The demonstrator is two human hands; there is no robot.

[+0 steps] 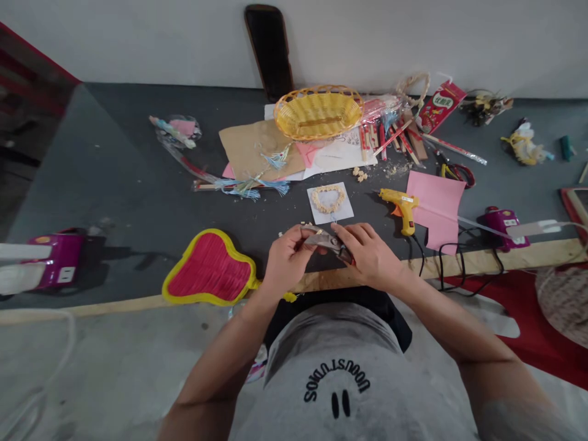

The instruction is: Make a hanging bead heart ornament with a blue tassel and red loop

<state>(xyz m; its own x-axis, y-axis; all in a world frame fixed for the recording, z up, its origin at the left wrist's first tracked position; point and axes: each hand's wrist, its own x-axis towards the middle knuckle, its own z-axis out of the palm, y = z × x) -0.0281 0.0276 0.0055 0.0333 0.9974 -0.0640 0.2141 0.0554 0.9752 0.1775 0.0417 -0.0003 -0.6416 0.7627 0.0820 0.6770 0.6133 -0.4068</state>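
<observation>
My right hand gripped the cutters, nearer me than the pale ring; my left hand met their tip, holding what, I couldn't tell. Apparently I was trimming; the next snip called for clear fingertips.

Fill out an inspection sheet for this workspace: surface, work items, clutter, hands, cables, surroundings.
Surface: dark grey tabletop, pale crumbs scattered on it.
Work items: metal hand tool; pale loop on white paper square.
Clutter: yellow basket, red drink carton, glue gun, pink sheet, red-and-yellow fan shape.
Hands: right hand grips the tool's handle; left hand's fingers are at its tip, grip unclear.
Cables: black cables hang over the wooden front edge, right of the hands.
Surroundings: pale wall behind, dark phone-like object leaning there.
</observation>
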